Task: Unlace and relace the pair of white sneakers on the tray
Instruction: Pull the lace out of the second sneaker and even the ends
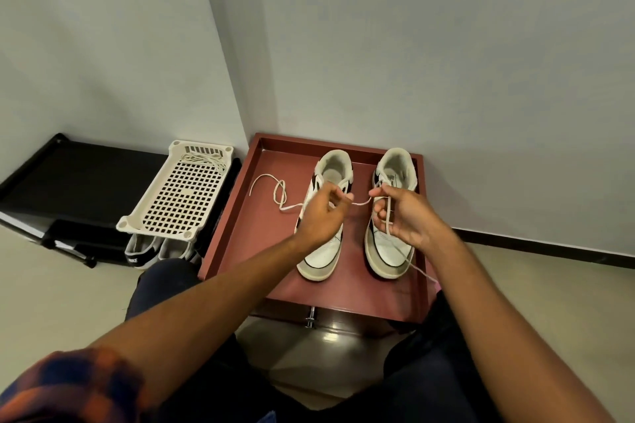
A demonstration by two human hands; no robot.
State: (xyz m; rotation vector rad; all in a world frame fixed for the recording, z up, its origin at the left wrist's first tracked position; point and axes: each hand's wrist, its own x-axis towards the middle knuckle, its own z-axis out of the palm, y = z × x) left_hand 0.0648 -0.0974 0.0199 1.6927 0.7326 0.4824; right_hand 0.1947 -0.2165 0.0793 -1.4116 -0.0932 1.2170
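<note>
The tray [240, 230], dull red with a raised rim, sits in a corner against the wall [446, 62], just in front of the person's knees. Two white sneakers stand side by side on it, toes pointing at the person, heels toward the far rim.

The left sneaker [321, 256] and right sneaker [386, 256] are near each other but not touching. Both hands hover over them, apart, with a lace [360, 203] pulled straight between them. The left hand [319, 216] is over the left sneaker's throat, its fingers curled and pinching one end of that span. The right hand [410, 218] is over the right sneaker, thumb and fingertips pinching the other end. A further strand [417, 266] runs down from the right hand, across the toe and out to the tray's near right edge.

A loose stretch [280, 194] of lace lies in a loop on the tray floor left of the left sneaker. Its inner end runs behind the left hand, so I cannot tell where it joins.

Left of the tray, a white perforated basket [178, 196] rests tilted on a black rack [86, 161], with a bundled second lace [202, 159] at its far end. Other shoes [137, 252] sit under the basket on the floor [51, 285]. A plaid sleeve [68, 385] covers the left upper arm.
</note>
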